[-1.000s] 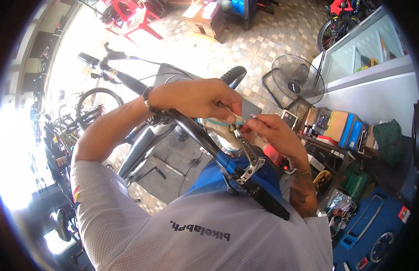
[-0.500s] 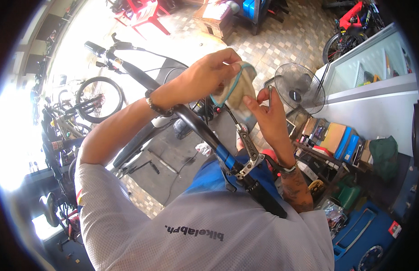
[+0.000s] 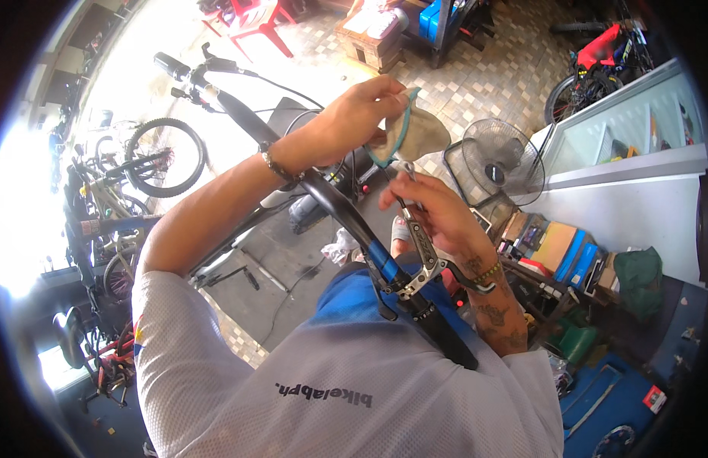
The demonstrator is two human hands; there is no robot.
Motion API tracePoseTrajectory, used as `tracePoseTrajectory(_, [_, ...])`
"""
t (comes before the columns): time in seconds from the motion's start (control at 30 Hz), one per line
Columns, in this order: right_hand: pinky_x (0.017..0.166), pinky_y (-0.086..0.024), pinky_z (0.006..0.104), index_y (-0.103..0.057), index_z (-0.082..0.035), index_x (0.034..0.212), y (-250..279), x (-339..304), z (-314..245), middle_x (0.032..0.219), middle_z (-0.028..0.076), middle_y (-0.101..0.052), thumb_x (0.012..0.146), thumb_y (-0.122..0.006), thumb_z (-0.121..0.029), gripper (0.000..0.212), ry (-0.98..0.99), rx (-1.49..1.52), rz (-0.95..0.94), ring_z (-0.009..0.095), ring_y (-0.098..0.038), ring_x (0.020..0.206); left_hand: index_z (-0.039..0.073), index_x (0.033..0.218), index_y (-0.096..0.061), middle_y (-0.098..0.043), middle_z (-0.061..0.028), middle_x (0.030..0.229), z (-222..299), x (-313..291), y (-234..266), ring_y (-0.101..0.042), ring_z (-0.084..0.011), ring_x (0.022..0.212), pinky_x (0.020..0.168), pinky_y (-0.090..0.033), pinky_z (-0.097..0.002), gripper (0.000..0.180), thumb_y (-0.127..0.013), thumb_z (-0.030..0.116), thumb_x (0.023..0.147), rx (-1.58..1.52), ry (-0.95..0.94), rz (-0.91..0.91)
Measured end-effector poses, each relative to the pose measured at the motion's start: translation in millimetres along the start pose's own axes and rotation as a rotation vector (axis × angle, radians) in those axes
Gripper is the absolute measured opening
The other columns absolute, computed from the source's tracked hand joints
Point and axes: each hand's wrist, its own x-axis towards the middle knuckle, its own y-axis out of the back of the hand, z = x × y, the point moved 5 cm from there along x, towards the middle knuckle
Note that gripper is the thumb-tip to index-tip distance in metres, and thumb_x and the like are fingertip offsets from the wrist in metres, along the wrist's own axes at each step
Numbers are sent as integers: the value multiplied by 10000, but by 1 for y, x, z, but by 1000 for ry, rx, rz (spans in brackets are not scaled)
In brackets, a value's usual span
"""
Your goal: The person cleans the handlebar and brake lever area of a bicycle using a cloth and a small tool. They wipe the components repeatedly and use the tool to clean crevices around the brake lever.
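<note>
My left hand [image 3: 360,114] pinches the teal edge of a beige cloth [image 3: 426,136], holding it up above the bicycle handlebar [image 3: 329,197]. My right hand [image 3: 436,210] is just below the cloth, its fingers curled round a slim silver metal tool [image 3: 404,168]. The tool's upper end shows near the cloth's lower edge; the rest is hidden by the fingers, so I cannot tell its exact kind. A black and silver brake lever [image 3: 422,248] on the bar lies right beneath this hand. The black grip [image 3: 443,336] points toward my body.
A standing fan [image 3: 495,162] is beyond my right hand, near a glass display case [image 3: 598,126]. Boxes [image 3: 556,244] crowd a low shelf at right. Several bicycles [image 3: 164,159] stand at left. A red chair [image 3: 258,27] and a wooden box [image 3: 369,42] are at the far side.
My right hand has dropped down and left, from beside the cloth to below it, and the silver tool has moved with it. My left hand still grips the cloth, which has swung slightly.
</note>
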Motion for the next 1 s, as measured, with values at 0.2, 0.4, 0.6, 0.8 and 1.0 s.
tracePoseTrajectory(0.2, [758, -714, 397, -657, -54, 1108, 13, -10, 14, 1079, 105, -758, 1132, -672, -250, 198, -9, 101, -38, 189, -782, 909, 82, 1214, -655, -706, -139, 821, 17, -30, -10, -726, -309, 825, 887, -546, -416, 187, -612, 251, 1148, 877, -500, -79])
tracePoseTrajectory(0.4, [602, -500, 216, -687, -100, 1028, 7, -10, -6, 1002, 47, -787, 1088, -744, -258, 178, 15, -10, -5, 84, -675, 731, 105, 1226, -655, -736, -106, 780, 5, -43, -5, -735, -370, 784, 993, -465, -479, 198, -644, 264, 1110, 866, -680, 83])
tracePoseTrajectory(0.6, [539, -277, 198, -694, -136, 1000, -2, -19, -31, 1004, 11, -799, 1044, -798, -322, 217, -48, -161, 35, -13, -379, 595, 88, 1279, -734, -758, -92, 1128, 11, -56, 6, -686, -272, 1125, 1114, -374, -427, 276, -737, 246, 1053, 813, -595, -151])
tracePoseTrajectory(0.8, [508, -274, 192, -742, -57, 1148, -2, -19, -40, 1072, 52, -802, 1103, -695, -387, 337, -79, -220, 11, -3, -402, 615, 117, 1193, -821, -755, -32, 1116, 6, -53, 11, -668, -215, 1142, 1068, -371, -428, 213, -811, 226, 1011, 726, -667, -258])
tracePoseTrajectory(1.0, [535, -361, 202, -769, -13, 1222, -2, -24, -39, 841, -9, -695, 1150, -627, -367, 388, -178, -152, 88, 43, -650, 691, 121, 1140, -827, -740, -29, 1064, 3, -54, 10, -666, -236, 1100, 1047, -381, -422, 174, -813, 199, 985, 681, -757, -199])
